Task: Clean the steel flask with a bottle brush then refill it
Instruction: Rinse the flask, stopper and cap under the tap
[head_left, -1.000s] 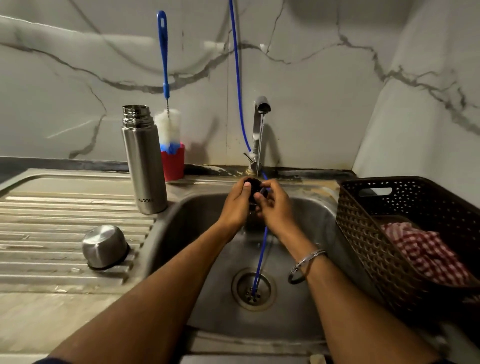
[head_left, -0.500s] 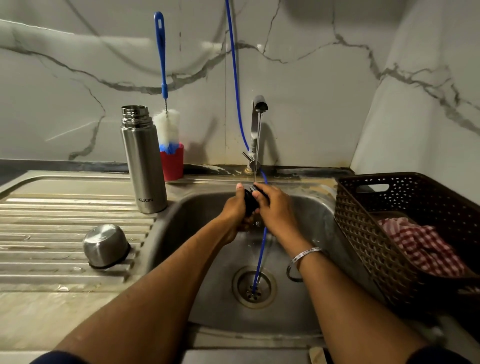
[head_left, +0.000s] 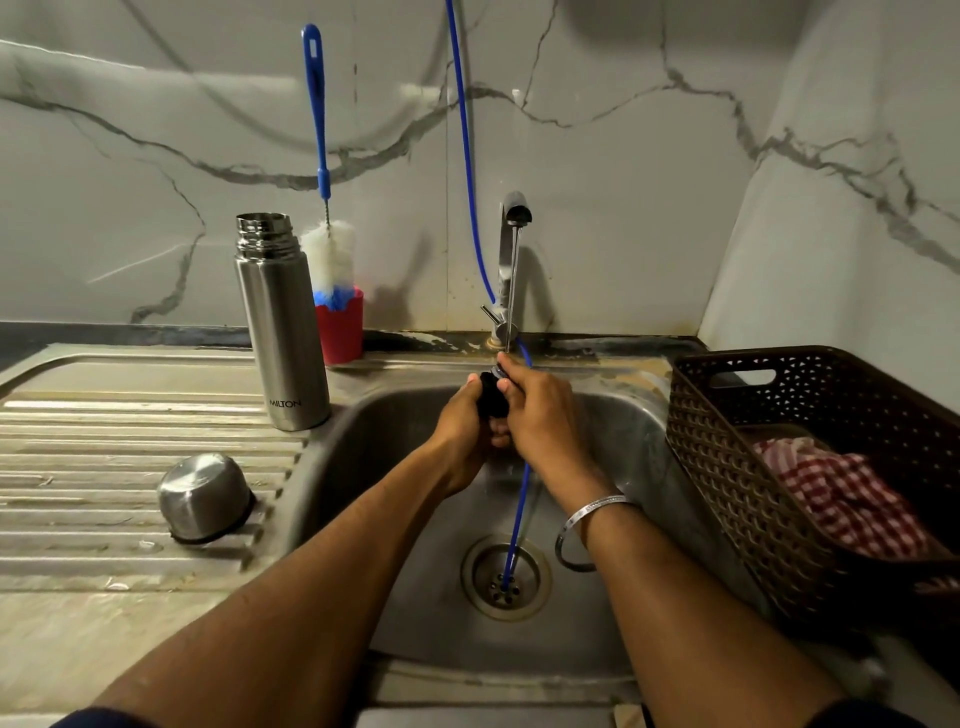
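Observation:
The steel flask stands upright and uncapped on the drainboard, left of the sink. Behind it, the blue-handled bottle brush rests bristles-down in a red cup. The flask's steel cup lid lies upside down on the drainboard. Over the sink basin, my left hand and my right hand together grip a small black stopper under the thin stream running from the tap.
A thin blue hose hangs down the wall and runs into the sink drain. A brown perforated basket holding a red checked cloth sits right of the sink. Marble walls close the back and right.
Both hands keep working the black stopper under the running water, shifting slightly lower and turning it. The flask, brush and cup lid stay in place.

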